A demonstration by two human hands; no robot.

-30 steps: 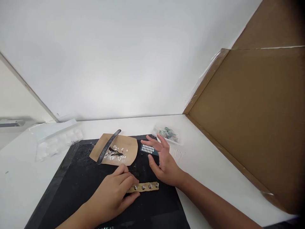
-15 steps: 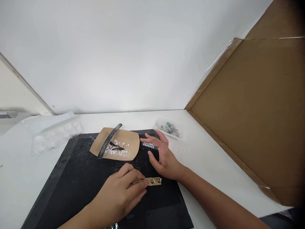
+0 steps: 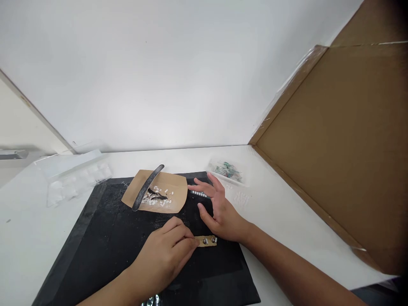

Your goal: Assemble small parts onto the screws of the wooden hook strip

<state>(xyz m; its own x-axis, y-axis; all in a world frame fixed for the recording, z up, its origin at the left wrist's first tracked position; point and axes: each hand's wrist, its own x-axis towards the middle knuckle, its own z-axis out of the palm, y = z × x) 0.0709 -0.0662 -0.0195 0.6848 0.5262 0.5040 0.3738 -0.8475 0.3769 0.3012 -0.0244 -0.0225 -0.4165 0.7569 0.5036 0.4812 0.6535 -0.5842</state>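
A: Item one, edges and room. What do you have?

B: I log a black rectangular work mat (image 3: 105, 238) on a white tabletop (image 3: 287, 221). Its far edge runs just behind a tan kraft-paper sheet (image 3: 172, 199); its right edge passes under my right wrist. Bare mat lies open to the near left. On the right a large brown cardboard panel (image 3: 334, 148) leans upright and closes that side, with a strip of white table between it and the mat.

A: Item two, the hands.

B: My left hand (image 3: 165, 255) lies palm down on the mat, fingers curled, tips pressing the left end of a narrow tan strip set with small silver studs (image 3: 207, 241). My right hand (image 3: 218, 206) stands on its edge just beyond the strip, fingers spread and loosely open, holding nothing.

A: Item three, anything hidden or unclear?

B: The left hand covers most of the strip; only its right end, with two studs, shows. The right hand's fingers hide most of a small dark card with rows of white dots (image 3: 199, 194). The white bits scattered on the kraft sheet are too small for me to identify. A clear plastic tray (image 3: 73, 176) far left and a clear bag of greenish pieces (image 3: 227, 170) far right are faint against the table.

A: Item four, orientation.

B: The strip lies flat, long axis left to right, its free end pointing right, near the middle of the mat. A dark curved bar (image 3: 147, 187) rests on the kraft sheet, slanting from near left to far right.
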